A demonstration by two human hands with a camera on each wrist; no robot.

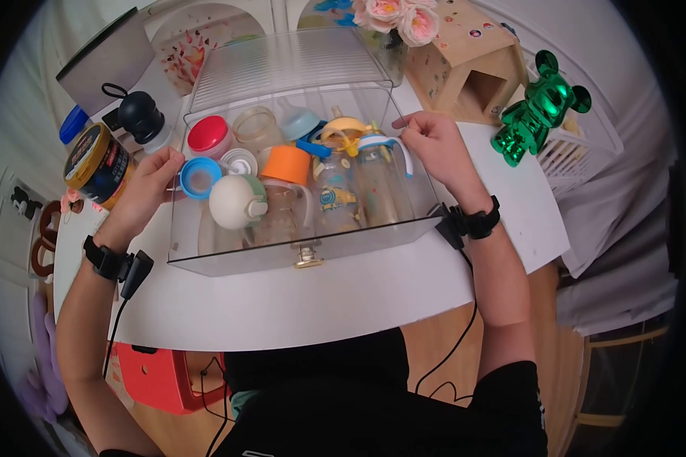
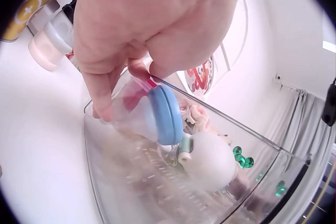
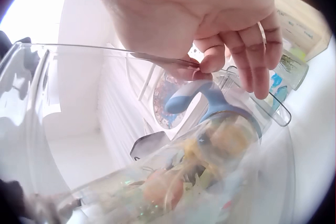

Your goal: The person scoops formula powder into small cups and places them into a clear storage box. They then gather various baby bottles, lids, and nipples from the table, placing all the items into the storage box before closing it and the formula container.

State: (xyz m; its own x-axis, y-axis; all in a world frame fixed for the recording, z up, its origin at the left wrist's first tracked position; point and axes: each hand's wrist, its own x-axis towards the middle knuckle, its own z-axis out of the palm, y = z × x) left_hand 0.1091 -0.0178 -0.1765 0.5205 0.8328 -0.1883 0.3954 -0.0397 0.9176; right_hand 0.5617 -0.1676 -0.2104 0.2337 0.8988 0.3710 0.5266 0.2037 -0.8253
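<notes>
A clear box [image 1: 305,247] with a gold latch at its front stands on the white table, its ribbed clear lid [image 1: 290,65] tipped back. Bottles fill it: a white round-topped one [image 1: 238,202], a blue-ringed one [image 1: 200,178], a red lid [image 1: 208,134], an orange cap [image 1: 286,165] and a blue-handled bottle [image 1: 381,183]. My left hand [image 1: 151,186] pinches the box's left rim between thumb and finger, its other fingers down the outer wall in the left wrist view. At the right rim, my right hand [image 1: 442,148] pinches the edge, other fingers loosely extended in the right wrist view.
Left of the box stand a yellow-and-black tub [image 1: 99,167] and a black-topped bottle [image 1: 140,118]. Behind on the right are a wooden house [image 1: 469,61], pink flowers [image 1: 396,19] and a shiny green bear figure [image 1: 537,110]. A red case [image 1: 156,381] lies below the table.
</notes>
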